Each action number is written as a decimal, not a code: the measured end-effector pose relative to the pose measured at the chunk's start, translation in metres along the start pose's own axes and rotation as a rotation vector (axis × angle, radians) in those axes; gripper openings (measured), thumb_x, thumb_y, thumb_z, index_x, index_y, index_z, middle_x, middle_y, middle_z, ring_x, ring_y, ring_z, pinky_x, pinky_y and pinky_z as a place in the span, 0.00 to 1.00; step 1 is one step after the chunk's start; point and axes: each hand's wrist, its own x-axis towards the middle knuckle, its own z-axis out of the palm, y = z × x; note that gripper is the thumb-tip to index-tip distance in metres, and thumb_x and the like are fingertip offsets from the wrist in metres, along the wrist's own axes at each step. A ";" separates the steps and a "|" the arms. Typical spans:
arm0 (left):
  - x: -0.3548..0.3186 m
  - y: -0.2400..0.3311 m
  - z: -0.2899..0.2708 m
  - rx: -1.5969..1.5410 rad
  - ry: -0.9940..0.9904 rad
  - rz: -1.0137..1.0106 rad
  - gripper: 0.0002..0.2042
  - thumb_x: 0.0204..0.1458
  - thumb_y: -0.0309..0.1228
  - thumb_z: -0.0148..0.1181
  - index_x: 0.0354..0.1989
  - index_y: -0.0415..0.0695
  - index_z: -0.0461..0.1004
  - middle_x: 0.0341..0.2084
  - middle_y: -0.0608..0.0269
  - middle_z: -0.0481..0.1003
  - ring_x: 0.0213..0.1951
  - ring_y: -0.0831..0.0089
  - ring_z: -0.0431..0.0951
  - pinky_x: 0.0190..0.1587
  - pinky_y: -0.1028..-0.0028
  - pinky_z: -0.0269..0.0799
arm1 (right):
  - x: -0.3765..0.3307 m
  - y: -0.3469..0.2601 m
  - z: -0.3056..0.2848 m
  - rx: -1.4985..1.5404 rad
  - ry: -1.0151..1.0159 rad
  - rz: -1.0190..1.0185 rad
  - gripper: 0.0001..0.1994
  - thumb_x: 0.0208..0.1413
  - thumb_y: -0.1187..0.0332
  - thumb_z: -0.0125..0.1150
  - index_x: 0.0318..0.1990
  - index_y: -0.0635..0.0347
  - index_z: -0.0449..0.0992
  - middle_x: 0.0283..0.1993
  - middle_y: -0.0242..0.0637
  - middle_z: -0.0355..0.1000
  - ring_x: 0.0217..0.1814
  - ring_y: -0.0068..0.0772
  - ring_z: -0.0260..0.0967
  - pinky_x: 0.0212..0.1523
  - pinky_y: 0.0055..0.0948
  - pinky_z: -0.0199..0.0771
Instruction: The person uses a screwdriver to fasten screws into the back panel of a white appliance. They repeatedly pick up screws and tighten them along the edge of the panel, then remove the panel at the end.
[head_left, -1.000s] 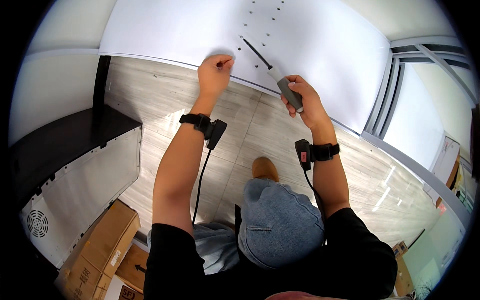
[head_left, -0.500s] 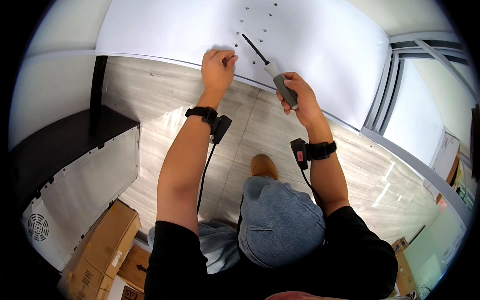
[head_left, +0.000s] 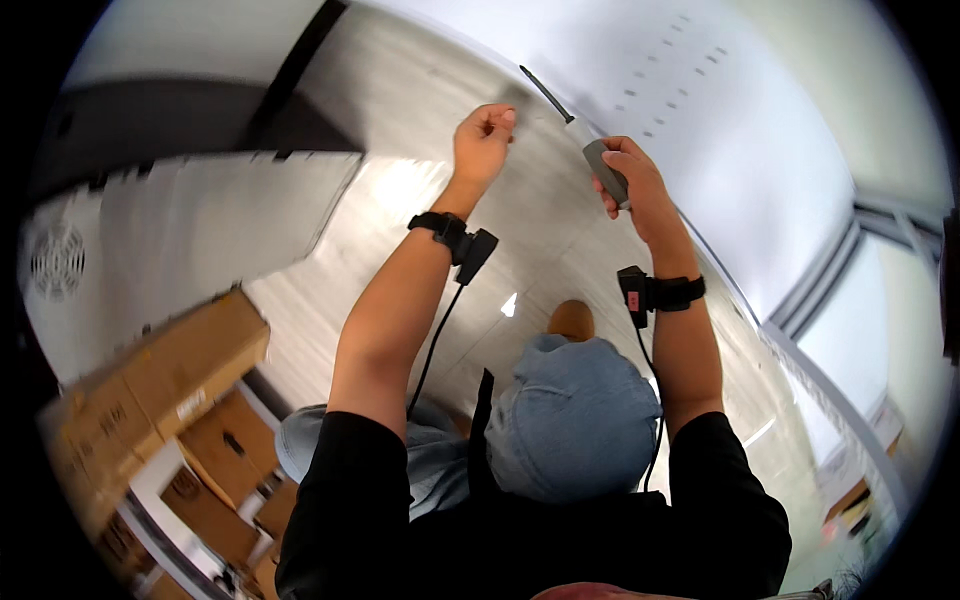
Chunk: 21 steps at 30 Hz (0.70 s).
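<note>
My right hand (head_left: pixel 637 185) grips a screwdriver (head_left: pixel 594 153) by its grey handle. Its dark shaft slants up and to the left, with the tip in the air past the edge of the white tabletop (head_left: pixel 775 150). To the left, my left hand (head_left: pixel 482 148) hangs over the floor, its fingers curled and the thumb pinched against them. Whatever lies between those fingertips, if anything, is hidden. On the tabletop beyond the right hand, several small dark screws (head_left: pixel 672 105) lie scattered in rows, smeared by motion.
A grey-white metal cabinet (head_left: pixel 180 225) with a round vent stands at the left. Cardboard boxes (head_left: pixel 165 375) are stacked below it. A grey metal frame (head_left: pixel 815 265) borders the table's right end. Each wrist wears a black strap with a cabled device.
The view has swung left, so the table and screws sit farther right. My left hand is now off the table's edge, over the floor. The screwdriver stays in my right hand.
</note>
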 end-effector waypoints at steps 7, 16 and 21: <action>-0.088 0.020 -0.060 -0.439 0.191 -0.133 0.16 0.63 0.33 0.33 0.52 0.38 0.64 0.43 0.53 0.74 0.37 0.67 0.77 0.39 0.72 0.73 | -0.007 -0.003 0.058 -0.405 -0.382 -0.001 0.14 0.55 0.59 0.52 0.43 0.58 0.67 0.23 0.30 0.64 0.16 0.20 0.57 0.16 0.23 0.55; -0.181 -0.032 -0.090 -0.645 0.423 -0.217 0.13 0.64 0.32 0.35 0.47 0.41 0.66 0.36 0.59 0.75 0.38 0.70 0.77 0.38 0.74 0.72 | -0.040 0.011 0.107 -0.915 -0.637 -0.022 0.18 0.51 0.56 0.54 0.42 0.61 0.66 0.23 0.32 0.63 0.17 0.22 0.58 0.17 0.25 0.58; -0.175 -0.045 -0.104 -0.723 0.352 -0.295 0.12 0.64 0.33 0.35 0.45 0.43 0.66 0.34 0.60 0.76 0.34 0.74 0.77 0.35 0.77 0.70 | -0.050 0.007 0.125 -1.014 -0.629 -0.023 0.18 0.50 0.58 0.55 0.41 0.63 0.65 0.23 0.34 0.63 0.18 0.26 0.59 0.17 0.28 0.60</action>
